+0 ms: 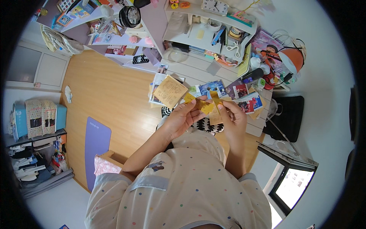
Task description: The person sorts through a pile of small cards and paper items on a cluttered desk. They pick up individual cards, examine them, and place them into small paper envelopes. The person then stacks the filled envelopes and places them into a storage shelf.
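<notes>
My left hand (183,116) pinches a shiny gold-yellow sheet (205,106) between thumb and fingers, palm turned up. Between the thumb and fingers of my right hand (235,114) is a folded gold strip (215,98), close beside the sheet; whether the two are joined is unclear. A tan printed paper piece (216,118) shows below the strip, partly behind my right fingers. To the left, a kraft-paper packet (170,91) with printed drawings rests on a stack of cards at the desk's edge. Beyond my hands lies a blue printed card (213,88).
The white slatted desk (194,67) carries photo cards (250,104) at right, a dark cylindrical bottle (253,75) and an orange desk lamp (291,58). A shelf unit with white scissors (233,49) stands behind. An open window (294,186) is at lower right.
</notes>
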The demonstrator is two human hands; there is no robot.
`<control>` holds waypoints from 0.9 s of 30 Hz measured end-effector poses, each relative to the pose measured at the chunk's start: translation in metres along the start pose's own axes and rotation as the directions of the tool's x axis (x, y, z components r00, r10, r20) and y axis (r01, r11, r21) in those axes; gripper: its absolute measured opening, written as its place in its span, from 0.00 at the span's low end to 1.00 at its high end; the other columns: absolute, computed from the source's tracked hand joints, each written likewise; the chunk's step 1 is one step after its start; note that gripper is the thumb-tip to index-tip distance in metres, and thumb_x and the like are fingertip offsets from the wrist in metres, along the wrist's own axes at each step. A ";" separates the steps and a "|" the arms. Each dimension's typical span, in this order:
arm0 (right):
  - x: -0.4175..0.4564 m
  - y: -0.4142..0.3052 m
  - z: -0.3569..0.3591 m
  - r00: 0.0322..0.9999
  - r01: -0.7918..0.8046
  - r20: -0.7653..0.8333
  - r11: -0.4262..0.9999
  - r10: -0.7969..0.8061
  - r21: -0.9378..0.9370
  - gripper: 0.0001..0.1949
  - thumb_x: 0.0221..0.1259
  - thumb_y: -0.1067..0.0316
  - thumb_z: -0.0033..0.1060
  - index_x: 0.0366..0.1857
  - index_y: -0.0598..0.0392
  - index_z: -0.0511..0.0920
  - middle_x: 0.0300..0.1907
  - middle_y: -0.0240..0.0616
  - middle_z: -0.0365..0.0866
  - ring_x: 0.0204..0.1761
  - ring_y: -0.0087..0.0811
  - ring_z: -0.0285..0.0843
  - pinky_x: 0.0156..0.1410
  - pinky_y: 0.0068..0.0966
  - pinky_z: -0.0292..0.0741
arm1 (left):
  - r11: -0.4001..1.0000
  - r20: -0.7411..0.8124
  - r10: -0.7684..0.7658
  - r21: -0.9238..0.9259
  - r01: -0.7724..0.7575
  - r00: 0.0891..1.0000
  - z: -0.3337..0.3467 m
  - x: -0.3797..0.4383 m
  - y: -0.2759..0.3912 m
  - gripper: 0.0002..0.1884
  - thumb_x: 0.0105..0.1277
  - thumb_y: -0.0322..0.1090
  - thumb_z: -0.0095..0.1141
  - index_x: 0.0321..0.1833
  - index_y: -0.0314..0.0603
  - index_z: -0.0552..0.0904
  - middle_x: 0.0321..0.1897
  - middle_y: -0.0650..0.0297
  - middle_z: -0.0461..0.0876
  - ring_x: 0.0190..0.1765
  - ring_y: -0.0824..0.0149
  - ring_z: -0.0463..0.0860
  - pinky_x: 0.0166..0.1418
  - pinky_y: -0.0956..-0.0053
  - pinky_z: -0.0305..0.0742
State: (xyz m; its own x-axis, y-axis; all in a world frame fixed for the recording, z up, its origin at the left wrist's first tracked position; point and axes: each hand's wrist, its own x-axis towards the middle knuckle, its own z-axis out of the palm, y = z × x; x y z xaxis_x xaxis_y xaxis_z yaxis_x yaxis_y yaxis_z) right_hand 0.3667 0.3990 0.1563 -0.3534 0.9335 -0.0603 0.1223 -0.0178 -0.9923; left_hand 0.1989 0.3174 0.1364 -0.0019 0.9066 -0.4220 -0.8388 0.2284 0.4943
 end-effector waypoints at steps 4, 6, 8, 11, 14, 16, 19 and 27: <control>-0.008 -0.009 0.016 0.847 0.450 -0.036 0.751 -0.531 -0.483 0.08 0.55 0.75 0.73 0.39 0.54 0.85 0.37 0.34 0.85 0.35 0.30 0.77 0.43 0.25 0.76 | 0.999 0.051 -0.015 -0.051 0.018 0.999 0.003 -0.007 0.000 0.22 0.84 0.40 0.38 0.72 0.35 0.70 0.65 0.58 0.78 0.63 0.67 0.80 0.68 0.71 0.77; -0.009 -0.009 0.020 0.780 0.550 0.066 0.632 -0.622 -0.545 0.11 0.51 0.76 0.73 0.39 0.53 0.85 0.39 0.34 0.85 0.38 0.36 0.78 0.44 0.30 0.77 | 0.995 0.064 -0.025 -0.093 0.031 0.998 0.005 -0.009 -0.001 0.21 0.83 0.38 0.38 0.72 0.34 0.69 0.65 0.57 0.77 0.63 0.67 0.80 0.69 0.70 0.77; -0.013 0.000 0.023 0.734 0.592 0.141 0.525 -0.664 -0.611 0.12 0.47 0.75 0.73 0.39 0.53 0.85 0.43 0.32 0.83 0.42 0.38 0.77 0.46 0.33 0.77 | 0.996 0.067 -0.021 -0.086 0.026 0.998 0.010 -0.012 -0.001 0.22 0.82 0.35 0.40 0.73 0.32 0.66 0.66 0.55 0.75 0.64 0.66 0.79 0.69 0.69 0.77; -0.020 -0.004 0.028 0.777 0.560 0.195 0.515 -0.599 -0.649 0.12 0.50 0.74 0.72 0.40 0.53 0.85 0.44 0.33 0.81 0.44 0.39 0.74 0.48 0.34 0.76 | 0.993 0.074 -0.023 -0.115 0.032 0.997 0.015 -0.015 0.000 0.24 0.79 0.31 0.41 0.75 0.31 0.64 0.69 0.52 0.72 0.66 0.63 0.77 0.70 0.68 0.76; -0.027 -0.010 0.030 0.786 0.552 0.221 0.495 -0.577 -0.671 0.11 0.53 0.72 0.70 0.42 0.54 0.85 0.44 0.34 0.78 0.45 0.40 0.72 0.48 0.34 0.75 | 0.985 0.104 -0.041 -0.165 0.058 0.994 0.014 -0.017 -0.001 0.26 0.77 0.29 0.41 0.76 0.32 0.62 0.72 0.52 0.69 0.69 0.61 0.75 0.71 0.67 0.74; -0.029 -0.012 0.030 0.790 0.547 0.229 0.486 -0.569 -0.682 0.11 0.54 0.72 0.70 0.42 0.54 0.85 0.44 0.35 0.78 0.44 0.40 0.72 0.48 0.34 0.75 | 0.977 0.123 -0.044 -0.201 0.069 0.991 0.013 -0.017 -0.002 0.25 0.77 0.30 0.42 0.75 0.31 0.63 0.71 0.52 0.70 0.69 0.62 0.75 0.72 0.67 0.73; -0.029 -0.014 0.031 0.803 0.536 0.223 0.504 -0.553 -0.677 0.11 0.55 0.72 0.70 0.43 0.55 0.86 0.44 0.35 0.77 0.45 0.40 0.72 0.48 0.34 0.74 | 0.972 0.122 -0.036 -0.226 0.063 0.992 0.017 -0.019 0.000 0.23 0.80 0.33 0.42 0.74 0.31 0.65 0.68 0.54 0.74 0.67 0.64 0.76 0.73 0.68 0.71; -0.022 -0.016 0.025 0.954 0.241 -0.095 0.914 -0.286 -0.327 0.17 0.56 0.71 0.72 0.51 0.55 0.81 0.44 0.40 0.75 0.43 0.36 0.74 0.45 0.32 0.74 | 0.989 0.071 -0.009 -0.144 0.020 0.997 0.009 -0.017 -0.007 0.26 0.80 0.44 0.46 0.75 0.36 0.66 0.73 0.56 0.69 0.71 0.63 0.73 0.74 0.66 0.71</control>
State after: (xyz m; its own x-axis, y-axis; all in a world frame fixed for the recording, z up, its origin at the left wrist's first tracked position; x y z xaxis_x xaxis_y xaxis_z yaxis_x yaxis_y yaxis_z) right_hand 0.3497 0.3697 0.1707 -0.2841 0.9293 0.2361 0.3302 0.3261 -0.8858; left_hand 0.2097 0.3038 0.1472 0.0446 0.9272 -0.3719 -0.9084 0.1925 0.3711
